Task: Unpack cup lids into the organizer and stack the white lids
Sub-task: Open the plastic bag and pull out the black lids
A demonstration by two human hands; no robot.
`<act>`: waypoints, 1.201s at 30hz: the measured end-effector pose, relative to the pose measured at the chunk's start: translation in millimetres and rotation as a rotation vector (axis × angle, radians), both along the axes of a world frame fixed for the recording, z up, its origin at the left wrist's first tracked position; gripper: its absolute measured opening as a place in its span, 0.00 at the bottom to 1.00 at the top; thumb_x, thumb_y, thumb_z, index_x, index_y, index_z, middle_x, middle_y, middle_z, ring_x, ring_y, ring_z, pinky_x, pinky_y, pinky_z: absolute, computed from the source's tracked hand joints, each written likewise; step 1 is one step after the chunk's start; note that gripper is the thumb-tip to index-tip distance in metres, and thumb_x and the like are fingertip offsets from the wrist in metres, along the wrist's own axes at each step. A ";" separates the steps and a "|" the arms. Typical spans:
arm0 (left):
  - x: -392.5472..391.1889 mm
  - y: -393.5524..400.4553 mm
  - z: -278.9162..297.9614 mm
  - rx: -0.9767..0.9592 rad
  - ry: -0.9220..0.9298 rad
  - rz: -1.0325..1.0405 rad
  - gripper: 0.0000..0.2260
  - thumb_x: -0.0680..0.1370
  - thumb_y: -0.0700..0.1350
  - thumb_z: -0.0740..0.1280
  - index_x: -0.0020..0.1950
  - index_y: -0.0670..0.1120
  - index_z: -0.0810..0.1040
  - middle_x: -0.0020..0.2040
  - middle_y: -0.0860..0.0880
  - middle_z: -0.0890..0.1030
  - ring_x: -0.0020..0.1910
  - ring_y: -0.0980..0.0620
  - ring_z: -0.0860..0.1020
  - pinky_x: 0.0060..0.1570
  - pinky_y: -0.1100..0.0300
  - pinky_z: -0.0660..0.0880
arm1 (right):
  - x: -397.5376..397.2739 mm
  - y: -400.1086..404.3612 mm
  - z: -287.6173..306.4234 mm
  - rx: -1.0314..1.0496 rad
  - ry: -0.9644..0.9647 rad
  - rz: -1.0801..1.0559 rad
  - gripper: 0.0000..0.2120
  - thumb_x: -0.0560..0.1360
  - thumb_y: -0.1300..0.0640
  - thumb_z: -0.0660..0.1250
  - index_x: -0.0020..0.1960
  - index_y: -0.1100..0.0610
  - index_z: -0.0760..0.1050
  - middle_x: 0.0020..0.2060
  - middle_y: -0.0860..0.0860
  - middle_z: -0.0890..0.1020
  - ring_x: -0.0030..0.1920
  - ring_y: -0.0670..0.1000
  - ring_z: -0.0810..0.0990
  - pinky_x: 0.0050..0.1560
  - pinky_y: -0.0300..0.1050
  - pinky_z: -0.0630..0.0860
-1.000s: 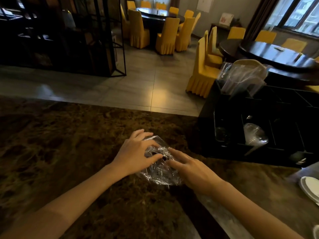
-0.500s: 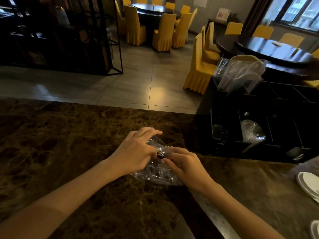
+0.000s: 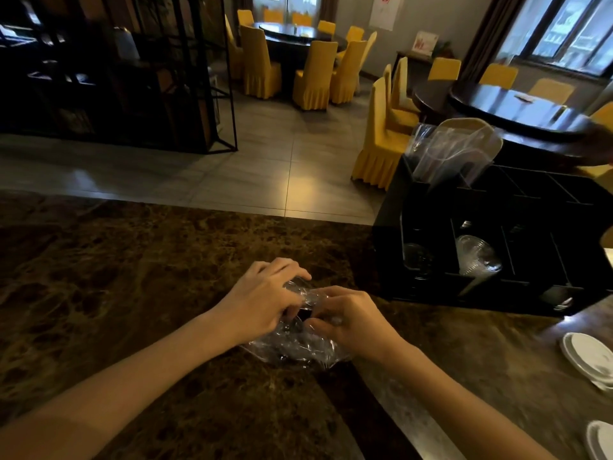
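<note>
A crinkled clear plastic bag of lids [image 3: 295,348] lies on the brown marble counter [image 3: 132,277] in front of me. My left hand [image 3: 262,300] pinches the bag's top from the left and my right hand [image 3: 351,318] pinches it from the right, fingertips almost touching. The black compartment organizer [image 3: 384,234] stands at the right, with clear domed lids [image 3: 477,257] in one front compartment. White lids [image 3: 587,355] lie stacked at the counter's right edge, and another white lid [image 3: 600,439] shows at the lower right corner.
Clear plastic sleeves [image 3: 454,151] stick up from the organizer's back left compartment. Beyond the counter are a tiled floor, yellow-covered chairs [image 3: 378,141], dark round tables [image 3: 517,111] and a black metal shelf [image 3: 116,78] at the left.
Both hands have closed in on the bag's top, fingers now curled and pinching the plastic. The bag is more bunched between them.
</note>
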State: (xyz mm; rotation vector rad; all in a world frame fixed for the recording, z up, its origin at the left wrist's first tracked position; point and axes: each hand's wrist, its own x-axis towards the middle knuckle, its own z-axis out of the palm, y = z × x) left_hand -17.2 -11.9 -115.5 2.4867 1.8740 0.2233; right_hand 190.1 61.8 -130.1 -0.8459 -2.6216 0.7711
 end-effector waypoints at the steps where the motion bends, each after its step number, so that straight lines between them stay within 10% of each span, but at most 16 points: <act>1: 0.2 -2.1 0.0 0.001 0.002 0.024 0.06 0.74 0.44 0.73 0.43 0.57 0.82 0.74 0.54 0.70 0.77 0.50 0.61 0.69 0.46 0.66 | -0.9 0.0 1.9 0.019 -0.054 0.004 0.08 0.77 0.49 0.74 0.52 0.51 0.86 0.67 0.47 0.80 0.56 0.43 0.82 0.57 0.43 0.81; 17: -15.2 10.2 -6.0 -0.268 0.072 0.184 0.39 0.66 0.64 0.76 0.74 0.56 0.68 0.81 0.53 0.45 0.79 0.45 0.39 0.72 0.33 0.57 | -8.8 4.5 11.7 0.026 -0.340 -0.016 0.45 0.68 0.32 0.74 0.78 0.36 0.57 0.80 0.42 0.59 0.75 0.53 0.68 0.68 0.58 0.73; 31: -26.7 -27.3 -71.5 -0.280 -0.700 0.017 0.39 0.72 0.53 0.76 0.76 0.69 0.59 0.79 0.68 0.48 0.77 0.69 0.51 0.70 0.70 0.55 | 15.7 2.7 -50.3 -0.226 0.106 -0.046 0.36 0.66 0.31 0.77 0.72 0.33 0.70 0.72 0.29 0.67 0.75 0.37 0.61 0.76 0.50 0.65; 36: -25.7 -25.7 -75.7 -0.280 -0.645 0.016 0.44 0.68 0.60 0.77 0.77 0.65 0.55 0.77 0.69 0.52 0.77 0.69 0.50 0.77 0.59 0.57 | 14.2 -2.0 -55.2 -0.237 0.306 -0.079 0.33 0.63 0.38 0.82 0.65 0.43 0.77 0.73 0.38 0.70 0.75 0.45 0.68 0.70 0.56 0.74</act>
